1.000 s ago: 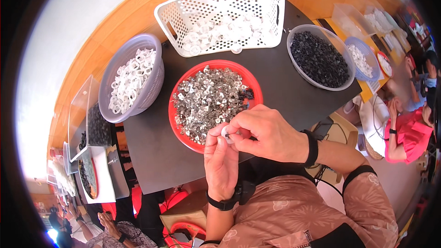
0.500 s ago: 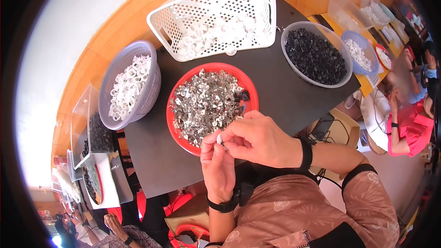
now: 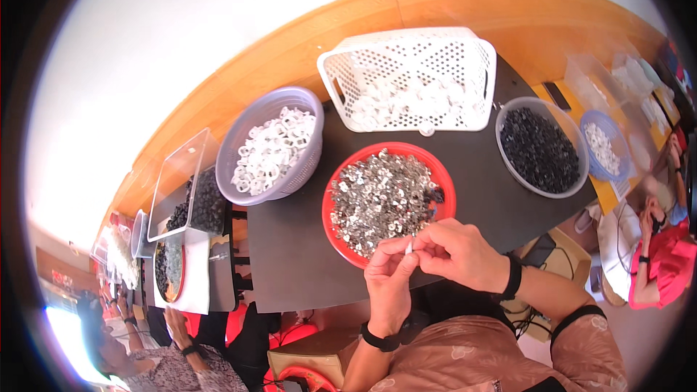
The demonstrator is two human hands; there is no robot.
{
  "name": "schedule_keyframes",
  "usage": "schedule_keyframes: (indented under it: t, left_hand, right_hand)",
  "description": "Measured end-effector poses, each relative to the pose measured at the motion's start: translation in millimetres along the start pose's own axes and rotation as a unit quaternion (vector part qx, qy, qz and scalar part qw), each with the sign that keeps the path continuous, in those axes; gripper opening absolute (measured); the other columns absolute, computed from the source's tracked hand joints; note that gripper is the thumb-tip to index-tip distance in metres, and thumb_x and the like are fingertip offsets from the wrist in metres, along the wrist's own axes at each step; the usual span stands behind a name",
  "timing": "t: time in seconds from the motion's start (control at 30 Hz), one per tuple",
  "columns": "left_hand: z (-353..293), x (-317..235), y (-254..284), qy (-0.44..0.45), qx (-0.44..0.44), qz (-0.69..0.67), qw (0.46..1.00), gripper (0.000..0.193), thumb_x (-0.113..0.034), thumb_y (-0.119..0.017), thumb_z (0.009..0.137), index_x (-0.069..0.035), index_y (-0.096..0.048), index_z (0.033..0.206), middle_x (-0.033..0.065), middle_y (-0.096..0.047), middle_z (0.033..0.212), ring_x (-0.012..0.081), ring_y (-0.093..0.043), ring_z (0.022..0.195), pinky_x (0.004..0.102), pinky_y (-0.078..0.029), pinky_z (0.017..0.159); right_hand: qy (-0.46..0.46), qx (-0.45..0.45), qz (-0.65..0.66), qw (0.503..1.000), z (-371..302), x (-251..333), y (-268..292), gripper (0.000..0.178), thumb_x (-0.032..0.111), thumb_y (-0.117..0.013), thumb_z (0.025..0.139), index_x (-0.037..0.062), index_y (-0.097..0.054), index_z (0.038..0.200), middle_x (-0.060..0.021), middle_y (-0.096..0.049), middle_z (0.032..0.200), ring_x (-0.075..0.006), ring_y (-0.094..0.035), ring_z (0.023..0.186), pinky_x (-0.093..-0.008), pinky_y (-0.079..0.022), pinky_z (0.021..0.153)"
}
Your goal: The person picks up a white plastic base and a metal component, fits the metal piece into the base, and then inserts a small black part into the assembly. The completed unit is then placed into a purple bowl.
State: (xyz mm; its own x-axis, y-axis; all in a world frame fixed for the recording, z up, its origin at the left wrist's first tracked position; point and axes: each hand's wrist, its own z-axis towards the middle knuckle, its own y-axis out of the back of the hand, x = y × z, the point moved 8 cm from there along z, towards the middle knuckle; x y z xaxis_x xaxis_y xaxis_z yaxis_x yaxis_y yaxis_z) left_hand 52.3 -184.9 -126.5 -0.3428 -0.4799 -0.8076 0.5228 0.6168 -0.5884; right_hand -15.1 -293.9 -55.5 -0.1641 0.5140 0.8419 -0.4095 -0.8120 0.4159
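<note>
At the near edge of the red bowl [image 3: 447, 197], the left hand [image 3: 388, 287] and right hand [image 3: 465, 255] meet, fingers of both drawn narrow on a small white piece [image 3: 409, 247], its form largely hidden by the fingertips. The right hand screens the bowl's near right rim. The bowl, on the dark table [image 3: 290, 254], is heaped with small metal parts [image 3: 381, 199], a few black ones at right. Beyond, to the left, a purple basket [image 3: 308, 163] holds white rings [image 3: 268, 149]; to the right, a translucent tub [image 3: 569, 123] holds black parts [image 3: 539, 152]. Farther back, a white perforated basket [image 3: 428, 51] lies open toward the bowl, containing white parts [image 3: 406, 104]; one white part [image 3: 427, 129] sits at its front rim. An orange wood panel [image 3: 348, 14] runs behind.
</note>
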Motion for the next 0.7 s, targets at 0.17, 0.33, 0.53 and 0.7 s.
schedule_keyframes:
  t: [0.17,0.33,0.53,0.7]
  left_hand:
    - [0,5,2,0.040,0.003,-0.008,0.999,0.024,0.003,-0.062,0.087,-0.001,-0.063,0.110,0.0026,-0.059,0.102,0.0124,-0.059,0.094,0.0278,-0.048,0.085]
    - [4,4,2,0.046,0.003,0.000,0.999,0.022,0.001,-0.063,0.087,0.000,-0.063,0.109,0.0025,-0.061,0.098,0.0113,-0.060,0.089,0.0255,-0.049,0.082]
    - [-5,4,5,0.059,0.002,-0.005,0.998,0.021,-0.001,-0.063,0.088,0.000,-0.064,0.108,0.0024,-0.062,0.096,0.0094,-0.058,0.083,0.0245,-0.048,0.079]
    - [2,13,9,0.098,-0.010,0.021,0.995,0.021,-0.005,-0.062,0.090,-0.001,-0.062,0.111,0.0021,-0.062,0.096,0.0084,-0.057,0.082,0.0236,-0.048,0.078]
  right_hand:
    - [-0.022,0.019,0.040,0.999,-2,-1,-3,0.012,0.007,-0.068,0.080,0.0029,-0.059,0.087,-0.0070,-0.061,0.071,-0.0190,-0.062,0.064,-0.0311,-0.049,0.058]
    - [0.018,0.006,-0.008,1.000,4,6,-3,0.012,0.006,-0.067,0.080,0.0015,-0.060,0.088,-0.0079,-0.063,0.072,-0.0180,-0.063,0.064,-0.0280,-0.051,0.059]
    - [-0.103,0.048,0.112,0.987,-4,-8,-14,0.011,0.005,-0.065,0.083,-0.0010,-0.059,0.089,-0.0084,-0.066,0.072,-0.0140,-0.065,0.062,-0.0274,-0.052,0.056]
    - [-0.071,0.045,0.053,0.995,0,-13,-13,0.011,0.006,-0.065,0.085,-0.0017,-0.062,0.093,-0.0060,-0.067,0.073,-0.0070,-0.063,0.063,-0.0246,-0.050,0.053]
